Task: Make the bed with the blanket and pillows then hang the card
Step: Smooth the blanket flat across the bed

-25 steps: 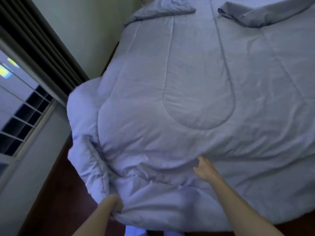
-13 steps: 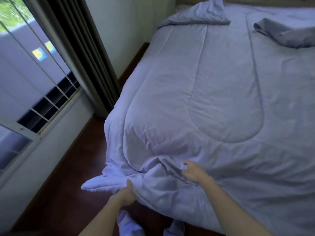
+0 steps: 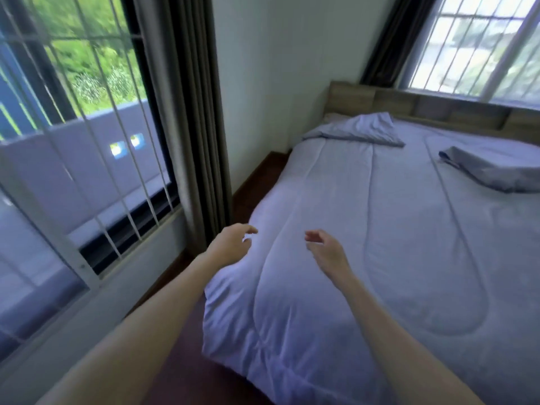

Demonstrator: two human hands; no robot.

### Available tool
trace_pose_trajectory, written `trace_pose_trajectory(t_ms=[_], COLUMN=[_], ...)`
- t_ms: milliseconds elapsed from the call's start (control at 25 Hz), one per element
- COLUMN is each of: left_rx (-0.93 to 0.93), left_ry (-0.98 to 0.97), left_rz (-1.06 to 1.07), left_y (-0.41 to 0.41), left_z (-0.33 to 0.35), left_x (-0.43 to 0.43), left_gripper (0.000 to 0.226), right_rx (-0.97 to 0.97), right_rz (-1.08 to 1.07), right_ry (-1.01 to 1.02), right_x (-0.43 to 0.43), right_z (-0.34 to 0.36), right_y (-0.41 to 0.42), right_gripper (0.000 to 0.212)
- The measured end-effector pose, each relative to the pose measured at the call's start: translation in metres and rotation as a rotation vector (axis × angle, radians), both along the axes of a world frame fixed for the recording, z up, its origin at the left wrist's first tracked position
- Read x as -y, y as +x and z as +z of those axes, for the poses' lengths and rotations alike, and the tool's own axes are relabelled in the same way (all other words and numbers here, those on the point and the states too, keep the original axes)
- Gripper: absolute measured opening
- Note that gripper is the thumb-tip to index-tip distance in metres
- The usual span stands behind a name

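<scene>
A pale lilac quilted blanket [image 3: 394, 244] lies spread over the bed, its near left corner draped over the bed's foot. Its far left corner [image 3: 362, 131] is folded back near the headboard, and another folded flap or pillow [image 3: 496, 168] lies at the far right; I cannot tell which. My left hand [image 3: 230, 245] hovers at the blanket's left edge, fingers loose, holding nothing. My right hand [image 3: 327, 252] floats above the blanket with relaxed fingers, also empty. No card is in view.
A wooden headboard [image 3: 438, 105] runs along the far wall under a barred window [image 3: 479, 45]. On the left are a large barred window [image 3: 73, 141] and a dark curtain [image 3: 193, 112]. A narrow strip of dark red floor [image 3: 254, 185] separates bed and wall.
Both hands have let go of the blanket's bunched near corner and risen above it. The corner now lies flatter. My view has lifted from the foot of the bed toward the headboard.
</scene>
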State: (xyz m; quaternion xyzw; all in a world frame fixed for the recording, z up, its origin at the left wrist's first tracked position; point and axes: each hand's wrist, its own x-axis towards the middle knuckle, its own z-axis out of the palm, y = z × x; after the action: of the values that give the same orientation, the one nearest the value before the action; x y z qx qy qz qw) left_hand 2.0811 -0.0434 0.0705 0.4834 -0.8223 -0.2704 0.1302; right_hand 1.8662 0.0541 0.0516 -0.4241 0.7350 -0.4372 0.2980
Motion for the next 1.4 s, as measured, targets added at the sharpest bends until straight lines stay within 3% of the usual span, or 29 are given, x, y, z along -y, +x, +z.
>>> trace_pose_trajectory(t_ms=[320, 560, 760, 960, 1160, 1400], left_rx=[-0.332, -0.540, -0.583, -0.651, -0.811, -0.688], left_ry=[-0.226, -0.164, -0.172, -0.162, 0.003, 0.193], left_rz=[0.073, 0.084, 0.068, -0.007, -0.051, -0.239], left_y=[0.063, 0.078, 0.079, 0.059, 0.009, -0.070], left_z=[0.121, 0.132, 0.160, 0.189, 0.175, 0.142], left_x=[0.078, 0.159, 0.283, 0.392, 0.483, 0.590], left_gripper=[0.029, 0.038, 0.027, 0.023, 0.022, 0.026], right_rx=[0.236, 0.311, 0.291, 0.301, 0.251, 0.271], right_rz=[0.008, 0.022, 0.021, 0.020, -0.071, -0.371], right_ry=[-0.421, -0.543, -0.675, -0.731, -0.673, -0.639], right_x=[0.116, 0.217, 0.339, 0.445, 0.508, 0.578], right_z=[0.091, 0.121, 0.155, 0.179, 0.169, 0.138], right_y=[0.097, 0.121, 0.123, 0.113, 0.073, 0.005], right_gripper=[0.024, 0.021, 0.021, 0.021, 0.018, 0.014])
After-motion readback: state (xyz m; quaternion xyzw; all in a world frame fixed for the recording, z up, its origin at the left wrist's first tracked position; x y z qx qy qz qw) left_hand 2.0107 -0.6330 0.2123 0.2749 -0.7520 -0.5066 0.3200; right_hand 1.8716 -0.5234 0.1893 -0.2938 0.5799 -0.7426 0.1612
